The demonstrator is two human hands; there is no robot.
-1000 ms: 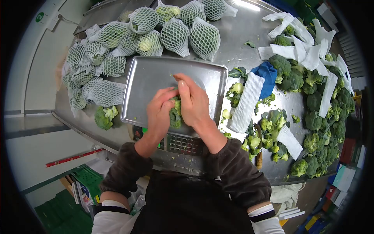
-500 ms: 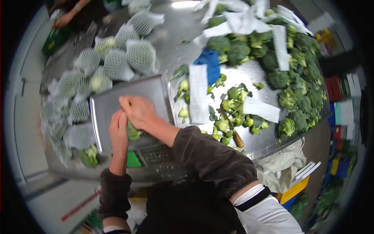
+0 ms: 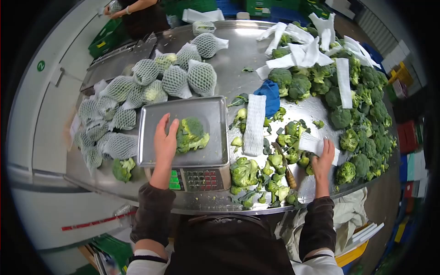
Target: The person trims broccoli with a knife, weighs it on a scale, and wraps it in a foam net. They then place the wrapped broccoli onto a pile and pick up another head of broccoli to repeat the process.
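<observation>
On the metal weighing tray (image 3: 183,158) lies a broccoli head (image 3: 190,134). My left hand (image 3: 166,140) is at its left side, thumb and fingers apart, near or lightly touching it. Over at the right, my right hand (image 3: 323,160) has its fingers across a white foam net sleeve (image 3: 311,143) and its thumb at the lower edge, apparently gripping it. The sleeve rests on loose broccoli trimmings (image 3: 276,160). Among these lies a knife with a wooden handle (image 3: 290,178).
Several net-wrapped broccoli heads (image 3: 176,81) lie left of and behind the scale. A pile of bare broccoli (image 3: 362,117) fills the right side. Another net sleeve (image 3: 255,126) and a blue cloth (image 3: 270,97) lie mid-table. Another person's hand (image 3: 120,13) shows top left.
My hands were together over the tray, covering the broccoli. They have separated: the left stays beside it, while the right has moved right to the foam net sleeve. The view has shifted.
</observation>
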